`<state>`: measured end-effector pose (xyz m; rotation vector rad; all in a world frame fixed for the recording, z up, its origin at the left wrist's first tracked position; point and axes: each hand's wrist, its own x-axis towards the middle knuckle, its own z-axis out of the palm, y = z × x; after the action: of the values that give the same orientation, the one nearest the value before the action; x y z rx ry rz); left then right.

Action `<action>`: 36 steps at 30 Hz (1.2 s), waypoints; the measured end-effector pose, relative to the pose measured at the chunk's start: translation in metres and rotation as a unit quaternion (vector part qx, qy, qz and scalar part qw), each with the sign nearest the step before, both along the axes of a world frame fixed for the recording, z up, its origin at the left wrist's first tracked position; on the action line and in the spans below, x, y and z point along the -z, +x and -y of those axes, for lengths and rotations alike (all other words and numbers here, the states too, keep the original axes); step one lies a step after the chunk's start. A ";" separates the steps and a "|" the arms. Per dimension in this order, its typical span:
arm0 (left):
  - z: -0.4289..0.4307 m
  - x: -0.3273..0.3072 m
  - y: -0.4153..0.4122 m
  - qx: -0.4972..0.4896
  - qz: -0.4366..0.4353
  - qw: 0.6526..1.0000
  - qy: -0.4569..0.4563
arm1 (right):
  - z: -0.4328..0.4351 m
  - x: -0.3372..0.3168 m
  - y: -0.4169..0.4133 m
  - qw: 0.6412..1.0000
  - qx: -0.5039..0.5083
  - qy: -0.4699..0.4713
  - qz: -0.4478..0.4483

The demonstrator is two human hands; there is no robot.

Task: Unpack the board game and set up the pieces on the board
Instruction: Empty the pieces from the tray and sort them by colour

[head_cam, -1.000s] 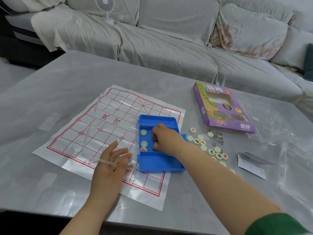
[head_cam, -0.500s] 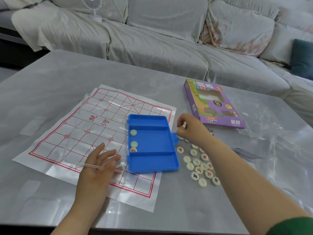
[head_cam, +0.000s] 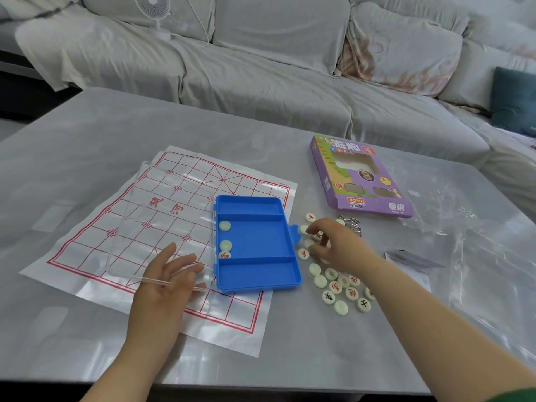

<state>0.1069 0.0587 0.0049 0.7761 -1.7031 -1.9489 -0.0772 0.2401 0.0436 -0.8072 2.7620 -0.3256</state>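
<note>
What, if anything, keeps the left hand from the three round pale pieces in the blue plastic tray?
Likely yes: the left hand rests on the open clear plastic lid beside the blue tray, and the pieces lie uncovered.

R hand [head_cam: 333,245] covers several pieces [head_cam: 345,288] under its palm; can't tell if its fingers pinch one or only touch; metal rings [head_cam: 352,224] just beyond R hand partly hidden by it; paper slip [head_cam: 412,261] right of R forearm part covered by the arm; marks on pieces nr R wrist too small to read; green sleeve [head_cam: 516,394] cut by bottom-right corner; L forearm cut by bottom edge; unclear if L hand [head_cam: 165,274] lies on or under clear lid [head_cam: 162,221].
</note>
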 end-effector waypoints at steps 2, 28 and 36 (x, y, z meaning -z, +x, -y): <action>-0.001 -0.001 0.000 -0.002 0.002 1.000 0.000 | 0.000 -0.005 0.001 0.999 0.014 -0.040 -0.018; 0.003 0.006 -0.002 -0.002 -0.022 1.000 0.021 | 0.116 0.001 0.032 0.986 -0.117 -0.039 0.114; 0.003 0.006 -0.003 -0.002 -0.028 0.999 0.024 | 0.105 0.002 0.028 0.981 -0.088 -0.093 0.145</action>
<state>0.1043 0.0558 -0.0013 0.7346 -1.6273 -1.9969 -0.0497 0.1347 0.0412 -0.9569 2.3970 -0.6205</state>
